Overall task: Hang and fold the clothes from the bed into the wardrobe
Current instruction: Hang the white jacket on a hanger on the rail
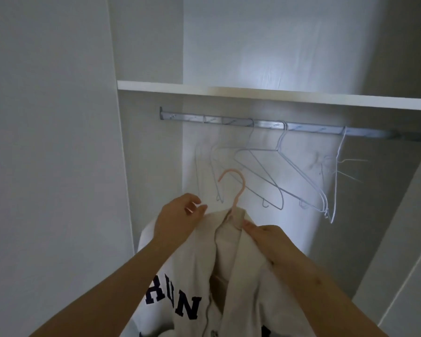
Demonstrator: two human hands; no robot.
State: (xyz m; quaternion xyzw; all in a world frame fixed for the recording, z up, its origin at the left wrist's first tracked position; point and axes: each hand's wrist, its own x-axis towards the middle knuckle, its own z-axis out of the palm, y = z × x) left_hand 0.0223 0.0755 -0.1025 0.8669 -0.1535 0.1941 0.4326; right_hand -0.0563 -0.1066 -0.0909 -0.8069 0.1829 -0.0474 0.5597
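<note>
Cream jacket (pixel 243 276), dark block letters, on a pink hanger (pixel 239 196). The right hand (pixel 267 239) pinches its collar; left hand (pixel 178 216) fingers curl, grip unclear.

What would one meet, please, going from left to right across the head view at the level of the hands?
left hand → pink hanger → right hand → rightmost white hanger. The cream jacket and the other white hangers overlap these, so they are left out.
</note>
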